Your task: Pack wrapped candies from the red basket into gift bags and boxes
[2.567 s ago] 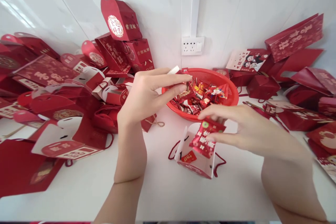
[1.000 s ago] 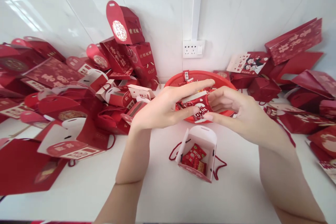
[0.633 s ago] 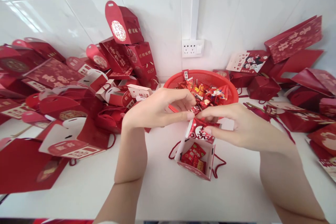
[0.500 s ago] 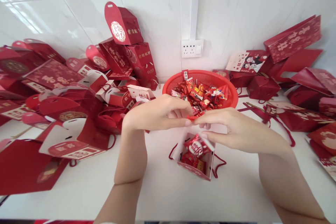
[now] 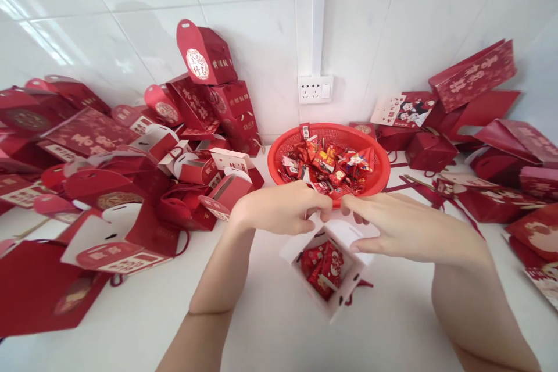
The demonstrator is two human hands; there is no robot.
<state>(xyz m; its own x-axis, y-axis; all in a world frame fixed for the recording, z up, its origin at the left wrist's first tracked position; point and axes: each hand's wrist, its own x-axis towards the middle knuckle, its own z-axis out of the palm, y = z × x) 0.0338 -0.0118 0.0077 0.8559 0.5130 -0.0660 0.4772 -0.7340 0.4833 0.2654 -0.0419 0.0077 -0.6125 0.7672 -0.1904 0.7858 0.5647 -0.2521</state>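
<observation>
Left hand (image 5: 281,210) and right hand (image 5: 403,229) curl at a box (image 5: 350,286), grip unclear; white counter (image 5: 272,328) meets tiled wall (image 5: 253,40); the eleven-o'clock carton (image 5: 209,58) reads "金榜题名".

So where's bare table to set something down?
White table lies bare nearside of the open box, between left forearm and right forearm; another lies between left forearm and red boxes. Crowded: boxes both sides, candy basket behind.

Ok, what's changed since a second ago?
The white-lettered red candy packet, then between the left hand and right hand, has been let go and moved down, towards the person, into the open gift box. The box has turned clockwise, seen from above; both hands are now at its far side. The red mesh basket and stacked red boxes stayed put.
</observation>
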